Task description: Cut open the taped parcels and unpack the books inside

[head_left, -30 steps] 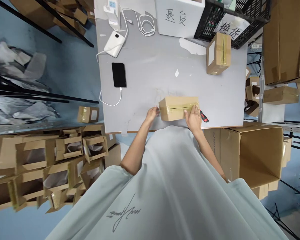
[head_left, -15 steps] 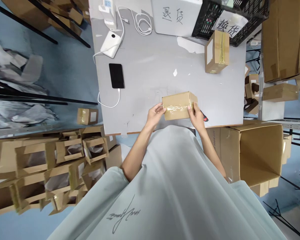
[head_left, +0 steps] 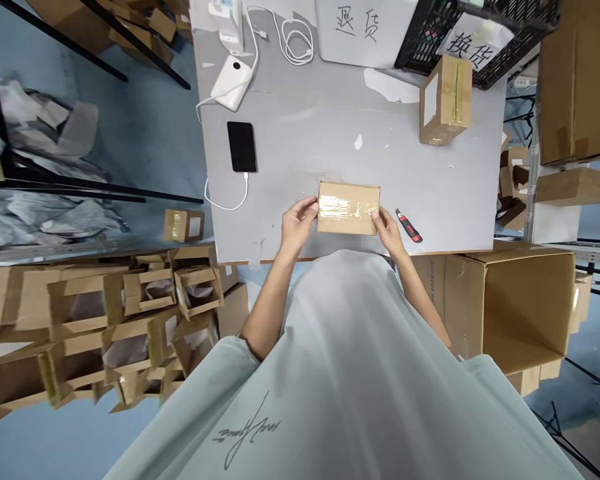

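A small cardboard box (head_left: 349,208), its top crossed by shiny clear tape, is between my two hands near the table's front edge. My left hand (head_left: 299,223) grips its left end, thumb and fingers at the side. On the opposite end, my right hand (head_left: 387,230) holds the lower right corner with the thumb on the tape. Just right of that hand a red and black box cutter (head_left: 409,225) lies on the grey table (head_left: 305,133).
A taped carton (head_left: 445,100) stands at the back right before a black crate (head_left: 480,47). Left on the table are a phone (head_left: 242,147), a white power bank (head_left: 231,83) and cables. A large open carton (head_left: 525,313) stands right; opened boxes (head_left: 87,303) are stacked left.
The box has turned so its taped face lies squarer to me, and both hands turned with it. The box cutter, mostly covered before, now shows fully. The whole view has shifted slightly.
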Demonstrator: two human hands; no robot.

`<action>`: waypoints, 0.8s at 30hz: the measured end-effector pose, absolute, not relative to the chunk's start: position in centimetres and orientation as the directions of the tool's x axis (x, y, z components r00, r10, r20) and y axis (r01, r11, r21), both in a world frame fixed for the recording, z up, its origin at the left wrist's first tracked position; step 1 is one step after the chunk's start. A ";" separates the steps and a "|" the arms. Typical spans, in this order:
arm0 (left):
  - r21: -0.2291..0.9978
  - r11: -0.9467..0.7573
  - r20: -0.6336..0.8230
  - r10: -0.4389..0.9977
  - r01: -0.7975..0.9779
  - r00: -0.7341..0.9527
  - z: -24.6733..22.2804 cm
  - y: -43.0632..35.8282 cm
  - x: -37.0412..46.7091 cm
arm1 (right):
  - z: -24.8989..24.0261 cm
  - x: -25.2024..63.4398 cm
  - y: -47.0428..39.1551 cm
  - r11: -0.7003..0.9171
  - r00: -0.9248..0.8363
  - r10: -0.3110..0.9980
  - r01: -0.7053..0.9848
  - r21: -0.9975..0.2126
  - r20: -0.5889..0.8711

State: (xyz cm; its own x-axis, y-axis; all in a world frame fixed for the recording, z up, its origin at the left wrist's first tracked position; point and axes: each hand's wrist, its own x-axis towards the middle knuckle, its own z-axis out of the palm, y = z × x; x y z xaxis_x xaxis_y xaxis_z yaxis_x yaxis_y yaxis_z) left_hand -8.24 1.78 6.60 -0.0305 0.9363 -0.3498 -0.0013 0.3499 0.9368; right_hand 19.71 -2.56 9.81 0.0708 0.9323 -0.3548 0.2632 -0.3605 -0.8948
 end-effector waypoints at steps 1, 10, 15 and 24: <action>0.936 0.352 -0.352 0.935 0.003 -0.037 6.6 1.7 -8.2 | 9.7 19.9 -2.5 -0.371 0.084 0.928 0.278 -0.886 -0.362; 0.918 0.396 -0.396 0.918 0.008 0.017 6.5 2.4 -7.6 | 9.7 19.9 -1.8 -0.408 0.140 0.913 0.241 -0.881 -0.384; 0.942 0.331 -0.332 0.943 0.060 0.022 7.8 2.8 -7.4 | 11.3 19.1 -1.0 -0.333 0.111 0.941 0.145 -0.932 -0.320; 0.945 0.328 -0.328 0.943 0.008 0.057 6.4 2.2 -6.4 | 11.3 21.0 -0.5 -0.301 0.230 0.934 0.094 -0.949 -0.273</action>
